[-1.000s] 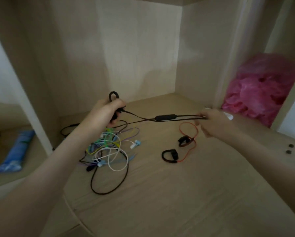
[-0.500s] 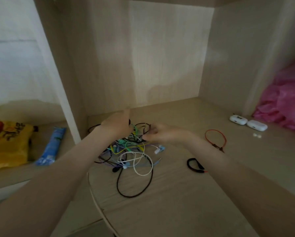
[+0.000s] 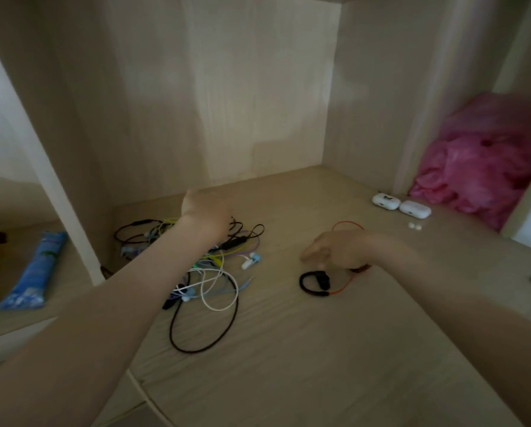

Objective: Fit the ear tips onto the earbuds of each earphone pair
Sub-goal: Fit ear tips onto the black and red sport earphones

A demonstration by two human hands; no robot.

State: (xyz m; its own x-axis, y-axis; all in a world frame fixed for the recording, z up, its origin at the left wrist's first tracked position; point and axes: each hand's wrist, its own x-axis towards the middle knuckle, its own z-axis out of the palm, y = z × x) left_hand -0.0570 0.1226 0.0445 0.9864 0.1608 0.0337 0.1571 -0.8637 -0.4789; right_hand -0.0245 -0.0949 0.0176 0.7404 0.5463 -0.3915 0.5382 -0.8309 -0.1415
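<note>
Shelf floor (image 3: 304,365) | walls (image 3: 227,103) rear, sides | earphone tangle (image 3: 208,272) left | hands (image 3: 207,211) (image 3: 338,249) perhaps hovering

L hand (image 3: 204,215) blurred, fingers hidden behind its back; grip unclear. R hand (image 3: 335,249) blurred too, covers part of orange-cable earphones (image 3: 322,279). Two white specks (image 3: 414,225): too small to ID as ear tips.

The left hand (image 3: 205,215) is over a tangle of coloured earphone cables (image 3: 215,264). The right hand (image 3: 335,251) is just beside a black ear-hook earphone with orange cord (image 3: 322,279). Both hands are blurred.
</note>
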